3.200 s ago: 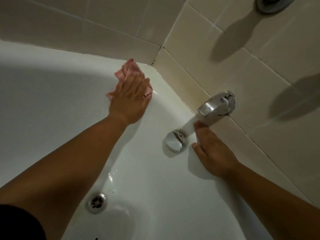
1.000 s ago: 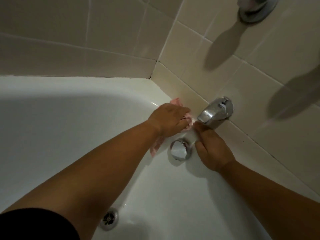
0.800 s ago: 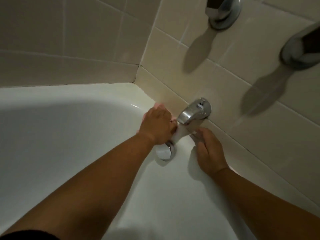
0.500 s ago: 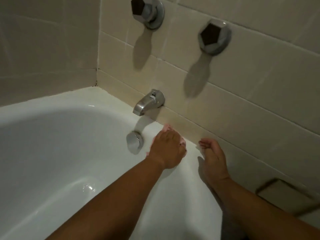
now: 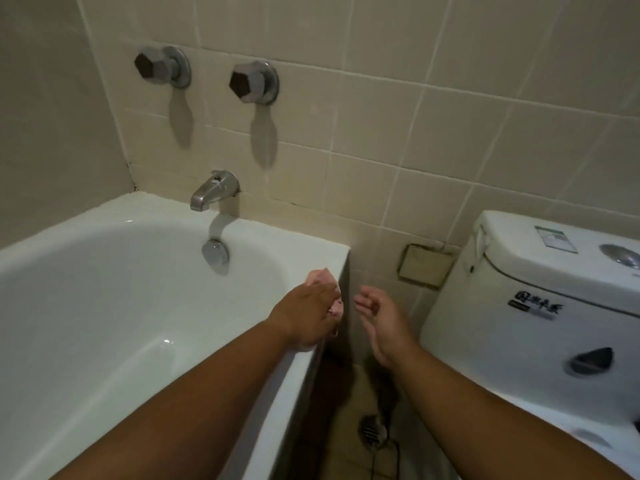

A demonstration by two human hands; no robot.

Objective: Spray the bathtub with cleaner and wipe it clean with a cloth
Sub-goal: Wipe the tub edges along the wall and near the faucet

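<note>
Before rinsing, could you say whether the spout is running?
Off: no water falls from the spout onto the bathtub below.

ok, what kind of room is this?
A bathroom, probably in a home or hotel. A white bathtub with a metal spout sits against a tiled wall, and a toilet cistern stands right beside it.
</note>
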